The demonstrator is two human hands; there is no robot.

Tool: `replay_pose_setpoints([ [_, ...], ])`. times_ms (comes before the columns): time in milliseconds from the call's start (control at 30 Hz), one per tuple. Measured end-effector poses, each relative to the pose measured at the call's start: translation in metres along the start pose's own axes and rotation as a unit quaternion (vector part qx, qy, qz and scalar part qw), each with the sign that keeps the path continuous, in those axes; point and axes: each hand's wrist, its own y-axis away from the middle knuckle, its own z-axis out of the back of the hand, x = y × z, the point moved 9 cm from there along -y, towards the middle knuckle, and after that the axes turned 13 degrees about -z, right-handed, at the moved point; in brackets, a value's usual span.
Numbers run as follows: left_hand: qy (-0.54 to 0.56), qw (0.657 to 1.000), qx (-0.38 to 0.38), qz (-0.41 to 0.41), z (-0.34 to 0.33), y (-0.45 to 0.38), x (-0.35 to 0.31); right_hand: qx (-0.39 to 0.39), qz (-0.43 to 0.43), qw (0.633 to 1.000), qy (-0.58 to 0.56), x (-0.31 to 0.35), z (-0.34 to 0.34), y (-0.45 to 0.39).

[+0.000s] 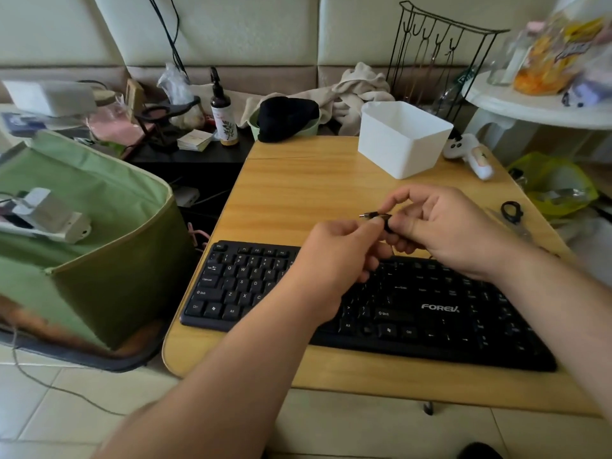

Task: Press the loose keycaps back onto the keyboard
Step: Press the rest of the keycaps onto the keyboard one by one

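Cluttered home: padded sofa (231, 34), laundry (357, 91)

- The keyboard (414, 313) is a black full-size board with white legends and a "FOREV" logo printed on its right half. It lies flat on the wooden table, close to the near edge, slightly skewed so its left end sits farther from me.
- A small dark piece (381, 216) is held in the air above the keyboard's far edge, pinched between my fingertips. A short, pale metal-looking tip pokes out to its left. It is too small and too covered for me to tell whether it is a keycap.
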Motion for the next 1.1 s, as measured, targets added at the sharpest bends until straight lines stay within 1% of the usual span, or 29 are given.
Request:
replay_pose_setpoints([
  [167, -0.050, 0.999, 0.016, 0.002, -0.005, 0.007, 0.005, -0.004, -0.021, 1.000, 0.011, -0.005, -0.001, 0.004],
  [333, -0.067, 0.998, 0.001, 0.017, -0.006, 0.011, 0.011, 0.021, -0.039, 0.992, 0.120, -0.008, 0.000, 0.015],
  [400, -0.074, 0.997, -0.003, 0.015, -0.008, 0.010, 0.012, 0.000, -0.034, 0.986, 0.166, -0.004, 0.003, 0.019],
  [500, -0.095, 0.995, 0.005, 0.008, -0.014, 0.009, 0.012, -0.054, -0.025, 0.969, 0.238, 0.000, 0.009, 0.026],
  [567, -0.138, 0.990, 0.016, -0.010, -0.014, 0.006, 0.011, -0.059, -0.023, 0.965, 0.254, -0.002, 0.009, 0.027],
  [600, -0.182, 0.982, 0.025, -0.034, -0.014, 0.003, 0.007, -0.056, -0.024, 0.966, 0.252, -0.003, 0.009, 0.027],
  [633, -0.244, 0.966, 0.037, -0.075, -0.013, 0.002, 0.000, -0.056, -0.024, 0.967, 0.248, -0.004, 0.009, 0.027],
  [700, -0.355, 0.918, 0.063, -0.167, -0.014, 0.002, -0.018, -0.063, -0.027, 0.969, 0.238, -0.006, 0.013, 0.026],
  [733, -0.380, 0.901, 0.074, -0.197, -0.011, 0.003, -0.025, -0.070, -0.030, 0.969, 0.236, -0.007, 0.015, 0.026],
  [767, -0.397, 0.890, 0.085, -0.207, -0.005, 0.002, -0.031, -0.077, -0.033, 0.967, 0.239, -0.008, 0.017, 0.025],
  [867, -0.479, 0.852, 0.113, -0.181, 0.039, -0.005, -0.033, -0.077, -0.046, 0.960, 0.265, -0.016, 0.019, 0.024],
  [900, -0.508, 0.840, 0.107, -0.160, 0.062, -0.009, -0.032, -0.073, -0.050, 0.958, 0.271, -0.019, 0.019, 0.023],
  [967, -0.554, 0.824, 0.085, -0.089, 0.109, -0.014, -0.023, -0.071, -0.056, 0.954, 0.285, -0.024, 0.019, 0.021],
  [1033, -0.558, 0.827, 0.064, -0.037, 0.143, -0.015, -0.014, -0.079, -0.062, 0.953, 0.286, -0.027, 0.021, 0.020],
  [1100, -0.529, 0.847, 0.053, -0.022, 0.155, -0.012, -0.011, -0.087, -0.065, 0.957, 0.270, -0.027, 0.022, 0.019],
])
